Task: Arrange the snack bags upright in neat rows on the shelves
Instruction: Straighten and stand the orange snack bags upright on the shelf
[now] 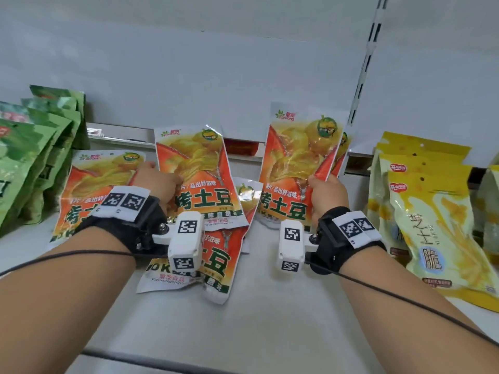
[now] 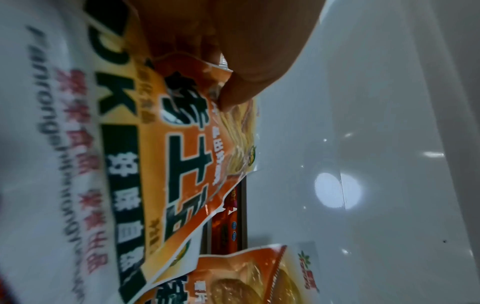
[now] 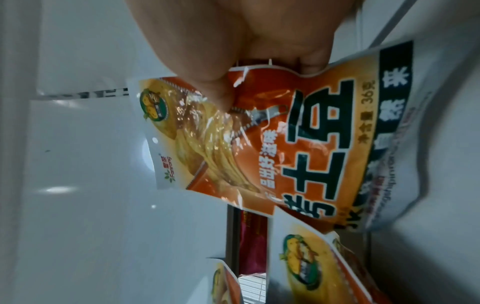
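Orange potato-chip bags lie and stand on a white shelf (image 1: 270,306). My left hand (image 1: 159,182) pinches the left edge of one orange bag (image 1: 197,179) and holds it upright; the left wrist view shows my thumb (image 2: 241,90) pressed on this bag (image 2: 187,164). My right hand (image 1: 328,195) grips the right edge of another orange bag (image 1: 291,168), also upright, seen in the right wrist view as the bag (image 3: 298,144) with my thumb (image 3: 215,88) on it. A third orange bag (image 1: 94,184) leans at the left, behind my left wrist. More orange bags (image 1: 213,265) lie flat in front.
Green snack bags (image 1: 35,157) stand in a row at the left. Yellow bags (image 1: 432,211) lean in a row at the right. The white back wall (image 1: 216,90) and a slotted upright (image 1: 364,63) close the shelf behind. A gap under the wall shows red packages (image 1: 240,148).
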`<state>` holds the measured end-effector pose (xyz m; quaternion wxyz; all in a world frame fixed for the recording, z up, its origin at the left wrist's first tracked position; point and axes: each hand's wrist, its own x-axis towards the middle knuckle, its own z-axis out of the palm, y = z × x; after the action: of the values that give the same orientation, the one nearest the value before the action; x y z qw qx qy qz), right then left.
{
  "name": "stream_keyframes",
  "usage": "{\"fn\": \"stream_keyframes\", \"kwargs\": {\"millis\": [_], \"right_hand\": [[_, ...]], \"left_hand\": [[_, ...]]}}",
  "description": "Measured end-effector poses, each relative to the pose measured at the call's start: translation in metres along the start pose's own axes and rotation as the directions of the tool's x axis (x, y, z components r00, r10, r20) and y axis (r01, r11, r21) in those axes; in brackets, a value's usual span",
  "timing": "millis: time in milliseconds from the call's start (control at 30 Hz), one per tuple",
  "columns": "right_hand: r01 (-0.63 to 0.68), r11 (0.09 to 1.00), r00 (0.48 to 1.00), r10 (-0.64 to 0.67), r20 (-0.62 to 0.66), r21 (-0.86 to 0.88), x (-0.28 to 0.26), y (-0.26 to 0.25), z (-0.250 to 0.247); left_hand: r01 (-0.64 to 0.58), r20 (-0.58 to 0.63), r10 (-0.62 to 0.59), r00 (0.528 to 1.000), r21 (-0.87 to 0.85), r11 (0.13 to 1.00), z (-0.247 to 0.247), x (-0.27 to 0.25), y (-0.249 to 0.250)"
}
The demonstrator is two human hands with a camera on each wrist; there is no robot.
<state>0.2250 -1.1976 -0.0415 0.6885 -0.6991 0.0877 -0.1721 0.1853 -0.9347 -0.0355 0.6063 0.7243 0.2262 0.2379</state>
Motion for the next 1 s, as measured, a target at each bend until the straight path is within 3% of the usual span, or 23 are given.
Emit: {"fn": "stream_keyframes", "kwargs": {"millis": [100, 200, 300, 367, 600, 733, 1000], "right_hand": [[0.07, 0.996, 0.997, -0.067, -0.044, 0.056, -0.004, -0.007, -0.007], [0.142, 0.984, 0.99, -0.138, -0.044, 0.111, -0.006, -0.013, -0.016], [0.158, 0.967, 0.987, -0.156, -0.024, 0.198, -0.009, -0.018, -0.025], [0.144, 0.959, 0.988, -0.152, 0.014, 0.244, -0.013, -0.019, -0.03], [0.098, 0.946, 0.969, -0.161, 0.185, 0.31, -0.024, -0.02, -0.033], [0.129, 0.934, 0.946, -0.217, 0.24, 0.334, -0.03, -0.022, -0.039], [0.202, 0.88, 0.935, -0.303, 0.182, 0.431, -0.025, -0.041, -0.053]], "left_hand": [[-0.092, -0.01, 0.097, 0.995, 0.244, 0.966, -0.002, 0.0, 0.007], [-0.249, 0.012, 0.257, 0.966, 0.297, 0.922, 0.006, -0.008, 0.018], [-0.411, 0.074, 0.404, 0.912, 0.203, 0.889, 0.018, -0.023, 0.031], [-0.447, 0.157, 0.432, 0.888, 0.077, 0.891, 0.029, -0.033, 0.037], [-0.187, 0.457, 0.326, 0.828, -0.324, 0.927, 0.062, -0.059, 0.05], [-0.034, 0.517, 0.306, 0.799, -0.469, 0.882, 0.074, -0.069, 0.054], [0.227, 0.612, 0.219, 0.76, -0.566, 0.792, 0.092, -0.089, 0.053]]}}
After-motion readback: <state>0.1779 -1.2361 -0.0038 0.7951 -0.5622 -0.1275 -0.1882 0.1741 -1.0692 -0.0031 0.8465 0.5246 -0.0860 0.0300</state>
